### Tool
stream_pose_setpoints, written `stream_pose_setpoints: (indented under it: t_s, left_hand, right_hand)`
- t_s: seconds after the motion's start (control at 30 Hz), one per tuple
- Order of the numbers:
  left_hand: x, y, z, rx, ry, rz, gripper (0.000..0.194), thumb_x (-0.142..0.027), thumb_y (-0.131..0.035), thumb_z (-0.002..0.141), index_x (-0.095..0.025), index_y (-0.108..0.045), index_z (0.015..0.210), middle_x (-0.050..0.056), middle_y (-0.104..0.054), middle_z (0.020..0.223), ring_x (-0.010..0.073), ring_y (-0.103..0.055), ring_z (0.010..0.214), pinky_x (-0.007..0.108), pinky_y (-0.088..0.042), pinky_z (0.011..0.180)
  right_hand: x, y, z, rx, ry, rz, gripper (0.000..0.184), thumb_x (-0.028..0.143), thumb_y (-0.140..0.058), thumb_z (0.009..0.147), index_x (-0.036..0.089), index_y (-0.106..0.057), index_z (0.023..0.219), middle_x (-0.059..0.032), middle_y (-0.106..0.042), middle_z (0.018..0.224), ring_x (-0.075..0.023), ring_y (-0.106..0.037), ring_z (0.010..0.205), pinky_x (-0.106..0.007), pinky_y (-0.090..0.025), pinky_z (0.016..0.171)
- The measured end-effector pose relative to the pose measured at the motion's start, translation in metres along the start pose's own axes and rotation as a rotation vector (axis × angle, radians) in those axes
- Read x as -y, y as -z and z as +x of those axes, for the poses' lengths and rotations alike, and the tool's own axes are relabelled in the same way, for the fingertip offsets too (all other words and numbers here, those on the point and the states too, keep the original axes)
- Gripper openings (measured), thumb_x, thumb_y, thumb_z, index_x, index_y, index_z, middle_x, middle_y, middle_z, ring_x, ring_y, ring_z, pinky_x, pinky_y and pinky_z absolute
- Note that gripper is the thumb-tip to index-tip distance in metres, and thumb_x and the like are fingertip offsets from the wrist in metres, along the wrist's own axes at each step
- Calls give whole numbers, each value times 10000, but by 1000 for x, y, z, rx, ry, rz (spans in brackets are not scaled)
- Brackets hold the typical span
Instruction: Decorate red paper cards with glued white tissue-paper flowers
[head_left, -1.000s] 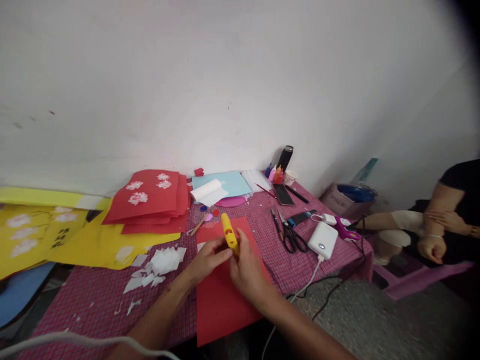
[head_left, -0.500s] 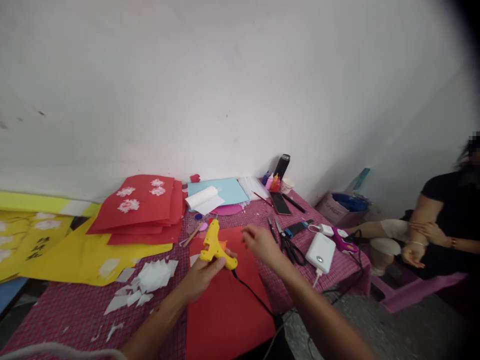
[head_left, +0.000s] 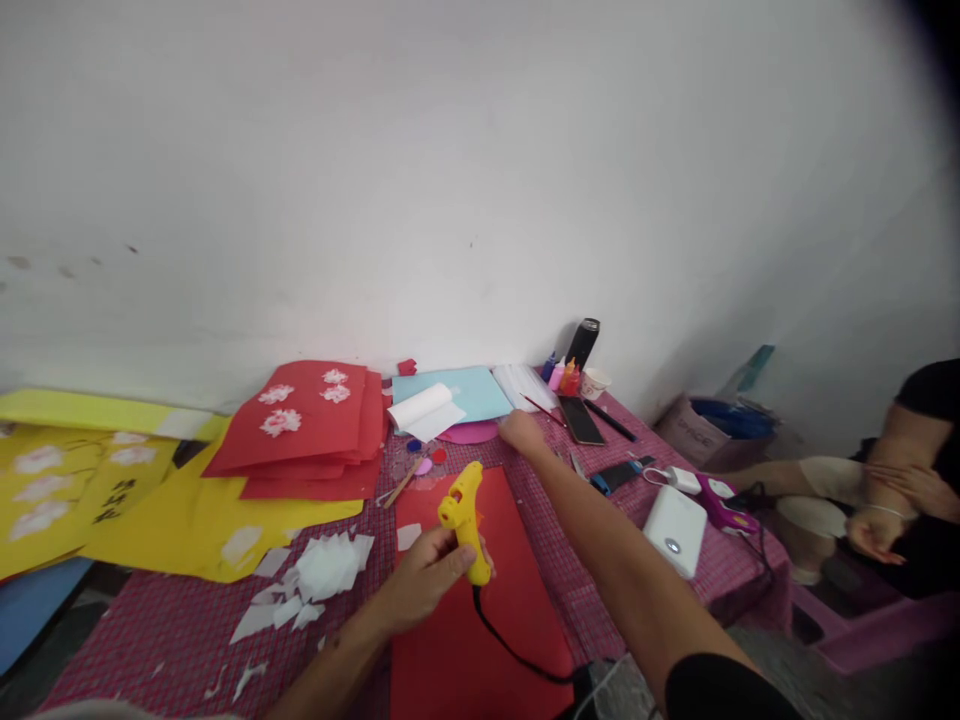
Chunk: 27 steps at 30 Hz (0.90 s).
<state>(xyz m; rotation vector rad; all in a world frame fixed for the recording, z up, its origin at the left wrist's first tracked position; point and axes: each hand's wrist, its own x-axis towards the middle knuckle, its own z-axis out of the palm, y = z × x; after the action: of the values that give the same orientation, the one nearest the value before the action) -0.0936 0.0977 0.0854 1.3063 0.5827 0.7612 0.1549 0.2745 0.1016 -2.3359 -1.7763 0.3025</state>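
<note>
Over the red sheet [head_left: 448,660], left fingers [head_left: 454,567] clasp the yellow glue gun [head_left: 466,508] between them; right fingers [head_left: 514,430] unclear.

"SPACE" (prob.) on pinkish box [head_left: 691,434], blk handwritten chars [head_left: 112,502] on yellow paper [head_left: 81,500], too sm. to read

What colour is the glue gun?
Mostly yellow; the glue gun shows best in the head view.

craft workspace | glue gun [head_left: 466,505] | small colour bottles [head_left: 556,377] | flowered red sheets [head_left: 315,430] | checked tablecloth [head_left: 150,640]
</note>
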Motion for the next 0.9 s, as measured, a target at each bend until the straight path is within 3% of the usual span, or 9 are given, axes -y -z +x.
stream_pose_setpoints:
  t_s: [0.13, 0.27, 0.43, 0.5, 0.63, 0.77, 0.9]
  left_hand:
    - [4, 0, 0, 1, 11, -45, 440, -546, -641, 869, -137, -662, 1031, 120, -728, 952, 222, -677, 856, 353, -504, 833]
    - [7, 0, 2, -7, 1, -28, 438, -557, -650, 855, -138, -671, 984, 115, -728, 929, 223, -675, 859, 357, -511, 840]
    - [6, 0, 2, -23, -10, 40, 494, -607, -652, 827, -134, -681, 966, 109, -731, 930, 218, -669, 854, 347, -514, 830]
    - [5, 1, 1, -27, -22, 72, 488, -603, -647, 832, -132, -683, 956, 110, -732, 948, 220, -670, 869, 344, -509, 838]
    - [-2, 0, 3, -13, -53, 136, 441, -576, -642, 842, -148, -696, 938, 98, -736, 958, 224, -670, 897, 340, -507, 846]
    - [-18, -17, 6, -7, -67, 208, 427, -562, -622, 856, -155, -703, 960, 95, -733, 967, 222, -665, 895, 344, -514, 839]
    - [-29, -53, 2, -63, -55, 237, 394, -513, -643, 850, -137, -676, 967, 84, -716, 913, 195, -653, 824, 302, -509, 759]
  right_hand:
    - [-5, 5, -9, -3, 22, 17, 324, 249, -611, 840, 33, -747, 1039, -270, -735, 1048, -286, -721, 974, -274, -468, 739]
    - [-20, 16, -41, -75, 46, 37, 323, 284, -590, 874, 32, -733, 1014, -246, -735, 1038, -253, -710, 955, -264, -452, 741]
    - [-56, 36, -108, -196, 7, 50, 248, 284, -546, 896, 117, -726, 860, -155, -757, 890, -225, -699, 840, -260, -436, 691]
    - [-74, 48, -140, -302, 6, 110, 261, 309, -520, 907, 141, -705, 828, -111, -748, 819, -212, -685, 767, -261, -422, 653]
    - [-105, 86, -200, -501, 118, 318, 313, 428, -497, 929, 190, -658, 806, -41, -695, 699, -188, -624, 632, -269, -401, 595]
    - [-118, 125, -234, -513, 225, 427, 299, 472, -524, 920, 210, -625, 815, -19, -644, 639, -182, -575, 573, -280, -407, 569]
    - [-110, 132, -248, -435, 296, 409, 281, 450, -510, 934, 227, -592, 783, -16, -637, 631, -186, -586, 576, -284, -407, 572]
